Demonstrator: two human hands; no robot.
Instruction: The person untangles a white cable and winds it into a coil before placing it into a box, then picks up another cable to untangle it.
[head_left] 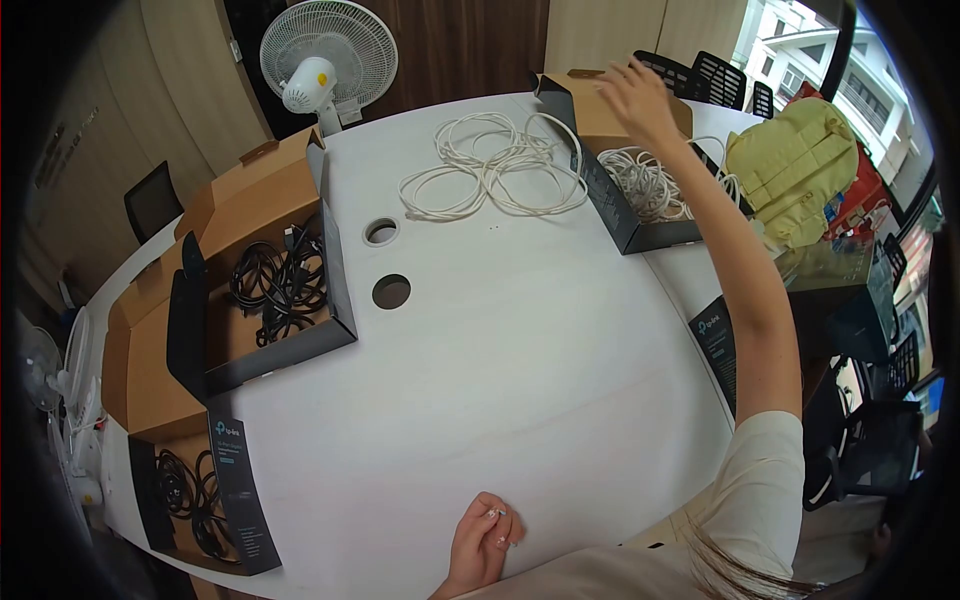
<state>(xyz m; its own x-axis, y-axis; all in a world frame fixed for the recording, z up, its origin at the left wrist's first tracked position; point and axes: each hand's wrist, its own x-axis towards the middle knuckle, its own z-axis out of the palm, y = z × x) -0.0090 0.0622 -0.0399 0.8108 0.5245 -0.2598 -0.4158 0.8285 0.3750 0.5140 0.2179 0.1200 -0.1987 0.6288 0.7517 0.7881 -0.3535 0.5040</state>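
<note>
My right hand is raised over the far right cardboard box, near its upright lid. Its fingers are stretched out, with nothing visible in them. Inside that box lies a tangle of white cables, partly hidden by my forearm. To the left of it, a loosely coiled white cable is spread on the white table. My left hand rests at the near table edge, fingers curled in, with small shiny spots at the fingertips. I see no object in it.
On the left stand an open box of black cables and a smaller box with more black cables. A tape roll lies by a round table hole. A yellow-green backpack and fan stand beyond.
</note>
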